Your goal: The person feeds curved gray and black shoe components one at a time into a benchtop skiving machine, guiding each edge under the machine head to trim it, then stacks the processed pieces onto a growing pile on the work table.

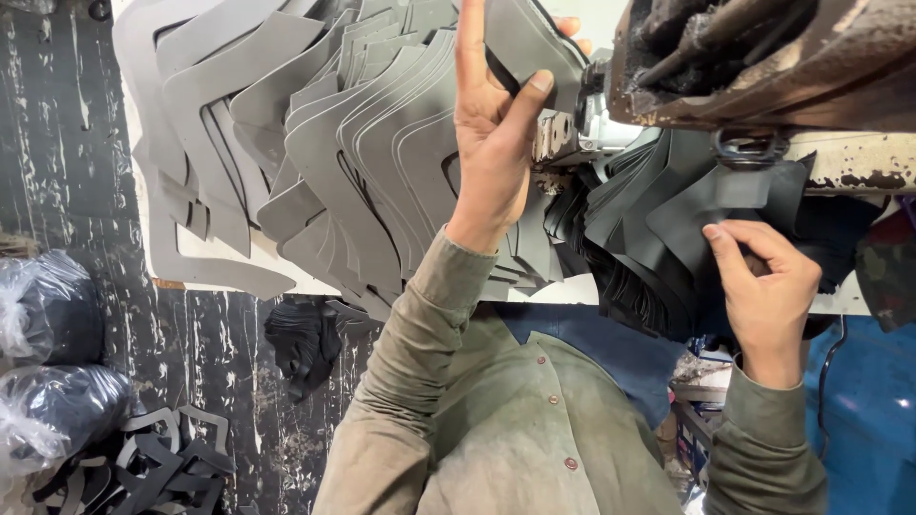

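Left hand (491, 124) pinching grey cut piece (520, 43) flat against machine head (572, 133), far centre. Right hand (763, 286) closing fingers on dark stacked pieces (658, 229), right. Feeding best kept flat, fingertips clear.

One head-worn camera looks steeply down, close over the table (191, 262) edge and machine (763, 67). Its frame also takes in the floor (57, 143) below.

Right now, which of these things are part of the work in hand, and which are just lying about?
In use:
left hand holding a grey cut piece
right hand on the dark cut pieces
machine

Lying about:
plastic bags
floor scraps
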